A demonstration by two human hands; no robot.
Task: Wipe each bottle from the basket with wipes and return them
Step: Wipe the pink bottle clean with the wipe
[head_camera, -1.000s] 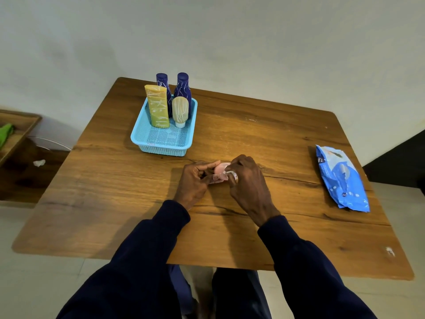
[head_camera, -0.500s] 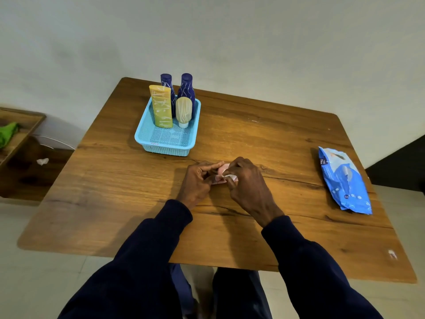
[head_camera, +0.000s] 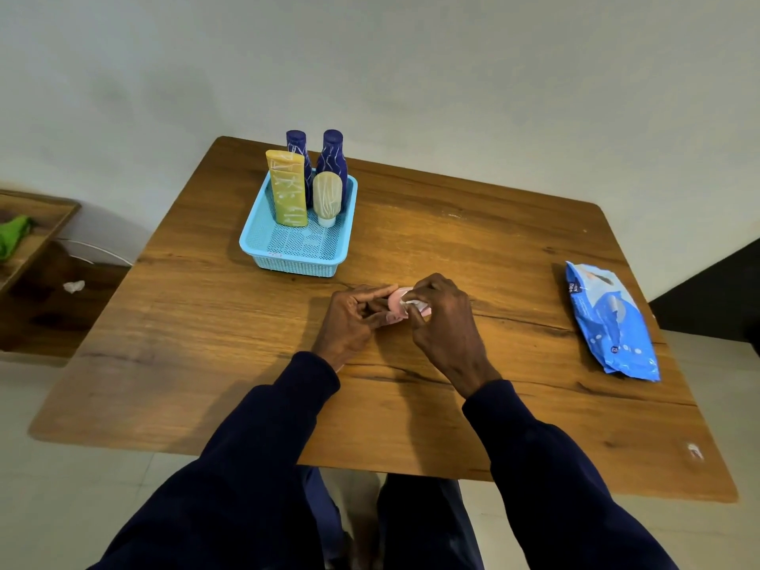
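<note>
A brown wooden table with rounded corners and a strongly grained top (head_camera: 473, 248) stands against a plain pale wall, on a light floor (head_camera: 61, 487). Long dark cracks in the grain run across its near half. A light blue perforated plastic basket (head_camera: 294, 267), rectangular and shallow, sits on the far left part of the top, set back from the edges. A blue soft plastic pack of wipes (head_camera: 610, 322) lies flat near the right edge, well apart from the basket, its length running roughly front to back. A small white scrap or mark (head_camera: 694, 450) shows near the front right corner.
</note>
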